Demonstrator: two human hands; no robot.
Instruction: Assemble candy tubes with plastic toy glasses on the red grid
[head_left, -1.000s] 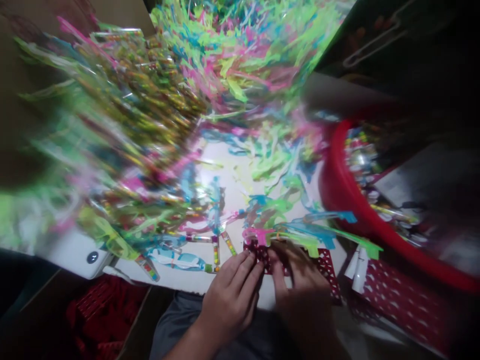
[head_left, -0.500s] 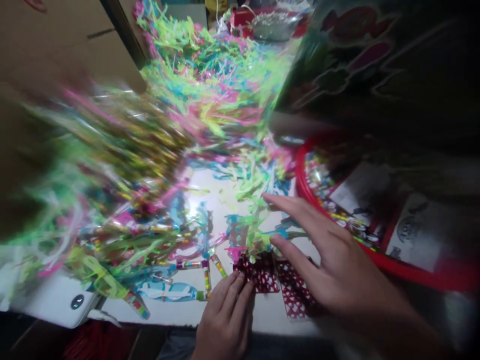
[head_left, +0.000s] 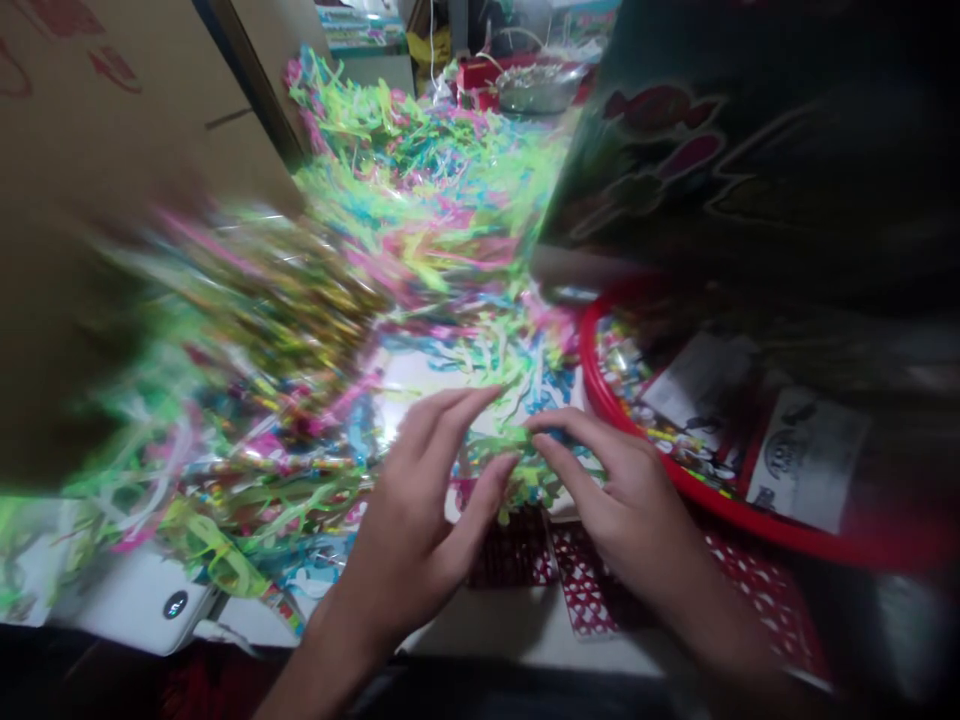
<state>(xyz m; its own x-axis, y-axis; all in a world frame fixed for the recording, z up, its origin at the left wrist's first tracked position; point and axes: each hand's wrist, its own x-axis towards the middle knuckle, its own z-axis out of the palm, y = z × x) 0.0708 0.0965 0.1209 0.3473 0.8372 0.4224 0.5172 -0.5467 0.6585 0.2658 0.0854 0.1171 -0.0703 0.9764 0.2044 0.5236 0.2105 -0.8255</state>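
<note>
My left hand (head_left: 420,500) is raised over the white table, thumb and fingers apart, with nothing between them. Facing it, my right hand (head_left: 615,490) has its thumb and forefinger close together at small green plastic pieces (head_left: 517,440); blur hides whether they grip one. Beneath the hands lie dark red patterned cards (head_left: 592,590), partly in shadow. Several tangled green, blue and pink plastic pieces (head_left: 450,180) are heaped behind. To the left, glasses-shaped yellow-green pieces (head_left: 225,560) lie beside tubes of coloured beads (head_left: 281,605).
A red-rimmed basket (head_left: 600,370) with small items and white labels stands at the right, below a dark printed bag (head_left: 675,160). Cardboard (head_left: 135,130) rises at the left. A white device (head_left: 135,595) lies at the front left edge.
My left hand has risen from the cards and opened, moving up and left. My right hand has moved slightly left, and its fingertips have come closer together.
</note>
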